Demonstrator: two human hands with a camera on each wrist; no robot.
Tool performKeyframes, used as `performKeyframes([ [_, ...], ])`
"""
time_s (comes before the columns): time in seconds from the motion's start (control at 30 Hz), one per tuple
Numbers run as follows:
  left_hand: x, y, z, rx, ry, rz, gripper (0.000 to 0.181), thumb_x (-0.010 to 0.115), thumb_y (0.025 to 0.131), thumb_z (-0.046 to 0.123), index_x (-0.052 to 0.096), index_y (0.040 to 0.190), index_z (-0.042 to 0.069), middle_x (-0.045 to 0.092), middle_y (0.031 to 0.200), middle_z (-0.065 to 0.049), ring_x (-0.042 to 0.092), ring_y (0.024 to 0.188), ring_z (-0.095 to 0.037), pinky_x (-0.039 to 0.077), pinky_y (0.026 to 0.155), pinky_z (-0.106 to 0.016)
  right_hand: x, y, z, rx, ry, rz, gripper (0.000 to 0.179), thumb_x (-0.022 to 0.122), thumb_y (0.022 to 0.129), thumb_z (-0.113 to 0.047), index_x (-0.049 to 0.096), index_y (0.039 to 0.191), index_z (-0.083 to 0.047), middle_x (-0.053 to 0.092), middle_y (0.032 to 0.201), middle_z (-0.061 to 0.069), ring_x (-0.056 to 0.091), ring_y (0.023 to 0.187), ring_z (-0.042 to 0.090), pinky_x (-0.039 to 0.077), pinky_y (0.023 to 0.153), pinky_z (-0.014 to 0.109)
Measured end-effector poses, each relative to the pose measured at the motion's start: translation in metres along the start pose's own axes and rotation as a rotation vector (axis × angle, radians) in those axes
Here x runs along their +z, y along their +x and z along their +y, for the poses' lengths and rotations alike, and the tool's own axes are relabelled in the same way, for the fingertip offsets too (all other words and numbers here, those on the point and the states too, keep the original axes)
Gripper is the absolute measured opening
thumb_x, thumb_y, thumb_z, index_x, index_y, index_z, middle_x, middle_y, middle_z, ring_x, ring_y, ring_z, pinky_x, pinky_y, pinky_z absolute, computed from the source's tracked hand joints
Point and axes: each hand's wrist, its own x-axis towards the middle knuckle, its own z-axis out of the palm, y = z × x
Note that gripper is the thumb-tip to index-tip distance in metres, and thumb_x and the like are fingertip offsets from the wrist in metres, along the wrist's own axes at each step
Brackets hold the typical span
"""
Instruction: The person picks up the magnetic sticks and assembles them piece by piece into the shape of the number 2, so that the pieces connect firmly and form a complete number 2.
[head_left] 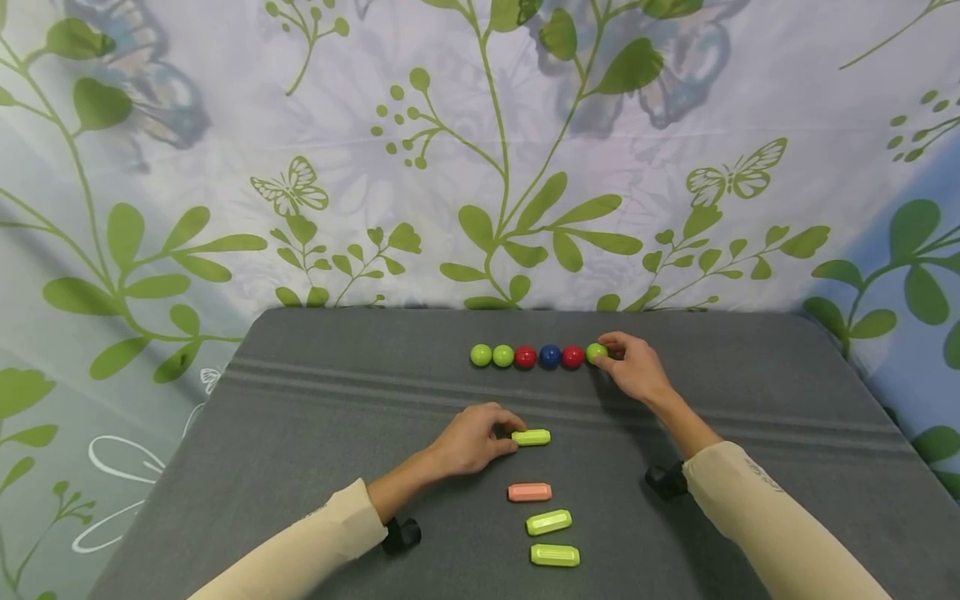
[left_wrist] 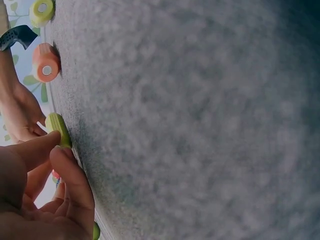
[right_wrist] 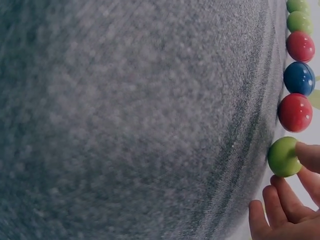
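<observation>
- The left hand (head_left: 468, 439) is placed over the grey table (head_left: 337, 450), its thumb and forefinger pinched on the left end of the upper yellow-green piece.
- At the left of the row, the leftmost green ball (head_left: 481, 356) and the second green ball (head_left: 503, 356) are set side by side, followed by the first red ball (head_left: 526, 357).
- Nearer the person, below the pinched piece, the orange piece (head_left: 529, 492) is seen; it is faceted, with a pale round spot on its end.
- The upper yellow-green piece (head_left: 532, 437) is laid crosswise on the cloth. It is judged light and stiff; its ridged sides should be gripped better around the middle than by the tapered end.
- Below the orange one, two lower yellow-green pieces (head_left: 549, 522) are laid, the upper of them slightly tilted.
- The row is continued by the blue ball (head_left: 551, 357) and the second red ball (head_left: 573, 357).
- The end green ball (head_left: 596, 354) is placed just beside that red one. By its gloss it is judged hard, slick and easily rolled; it is best held at opposite sides.
- By the right hand (head_left: 636, 369), that ball is pinched between thumb and fingers.
</observation>
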Motion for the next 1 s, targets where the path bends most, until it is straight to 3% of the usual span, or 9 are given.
performKeyframes([
  [0.33,-0.001,0.0,0.0,0.005,-0.009,0.007,0.02,0.077,0.087,0.013,0.075,0.107,0.01,0.067,0.098,-0.001,0.059,0.082,-0.008,0.047,0.072,-0.025,0.0,0.0,0.0,0.017,-0.013,0.006,0.034,0.063,0.097,-0.01,0.057,0.127,0.004,0.057,0.125,0.031,0.055,0.112,0.044,0.044,0.089,0.055],
  [0.53,0.001,0.002,-0.001,0.009,0.031,-0.003,0.021,0.076,0.088,0.015,0.074,0.109,0.011,0.068,0.099,0.001,0.06,0.084,-0.007,0.047,0.073,-0.024,0.0,0.0,0.002,0.023,-0.023,0.018,0.031,0.064,0.097,-0.011,0.058,0.125,0.003,0.059,0.122,0.029,0.056,0.11,0.043,0.044,0.088,0.054],
  [1.0,0.001,0.002,-0.003,0.027,0.057,-0.015,0.022,0.075,0.09,0.015,0.074,0.111,0.011,0.069,0.102,0.001,0.062,0.088,-0.008,0.049,0.075,-0.025,-0.001,-0.012,0.003,-0.02,-0.021,0.061,0.032,0.064,0.098,-0.016,0.058,0.124,0.003,0.06,0.12,0.027,0.057,0.108,0.042,0.045,0.088,0.055],
])
